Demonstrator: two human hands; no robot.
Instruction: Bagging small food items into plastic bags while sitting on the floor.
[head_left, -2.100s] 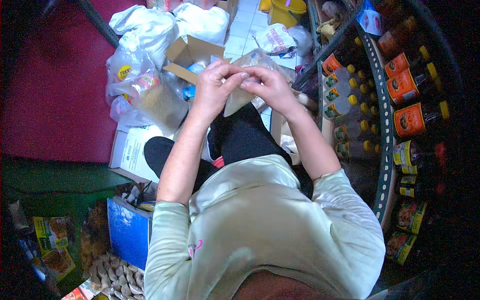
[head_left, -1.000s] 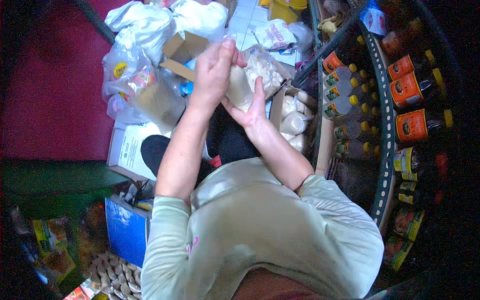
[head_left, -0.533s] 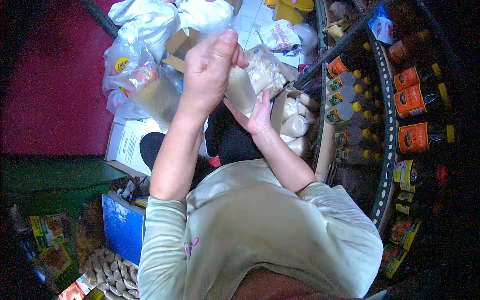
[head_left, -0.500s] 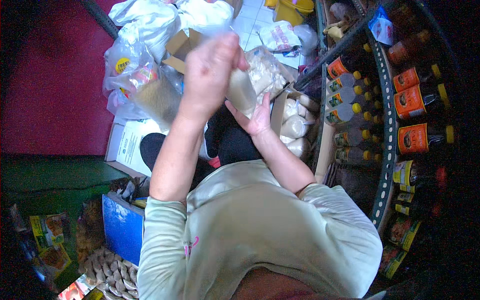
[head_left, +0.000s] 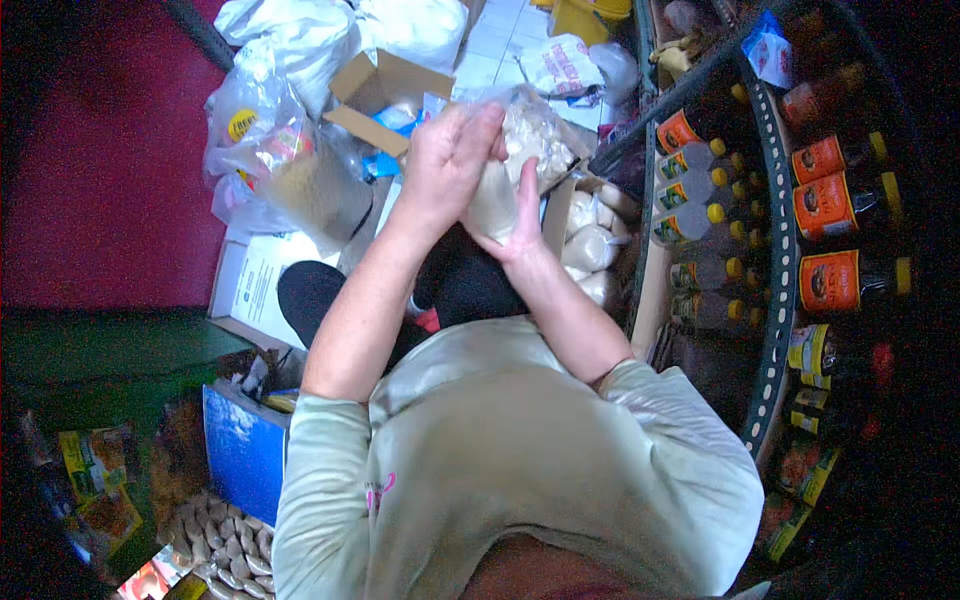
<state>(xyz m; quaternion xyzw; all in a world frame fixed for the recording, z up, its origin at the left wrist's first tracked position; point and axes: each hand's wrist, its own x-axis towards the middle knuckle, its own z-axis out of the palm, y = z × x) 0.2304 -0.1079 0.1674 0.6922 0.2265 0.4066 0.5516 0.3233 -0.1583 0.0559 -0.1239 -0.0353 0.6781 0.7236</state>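
Note:
Between my hands is a small clear plastic bag [head_left: 492,203] of pale, powdery or granular filling, held tilted above my dark-clothed lap. My left hand [head_left: 455,165] is closed around its gathered upper end, and the fingertips are partly hidden. My right hand [head_left: 517,228] cups the lower right side, thumb pointing up along the bag and the other fingers mostly behind or under it. Just beyond lies a large open clear bag [head_left: 540,145] with white lumpy contents. To the right, a cardboard box [head_left: 556,212] holds several filled bags [head_left: 592,248] like this one.
An open cardboard box [head_left: 375,90] with blue packets stands ahead. White plastic sacks [head_left: 300,40] and a big bag of tan grains [head_left: 318,195] crowd the left. Metal shelving [head_left: 770,330] with bottles [head_left: 830,280] runs along the right. A blue box [head_left: 243,450] sits near my left elbow.
My left hand has come down and slightly right onto the bag's upper end. My right hand's fingers, spread before, now cup the bag, with the thumb raised.

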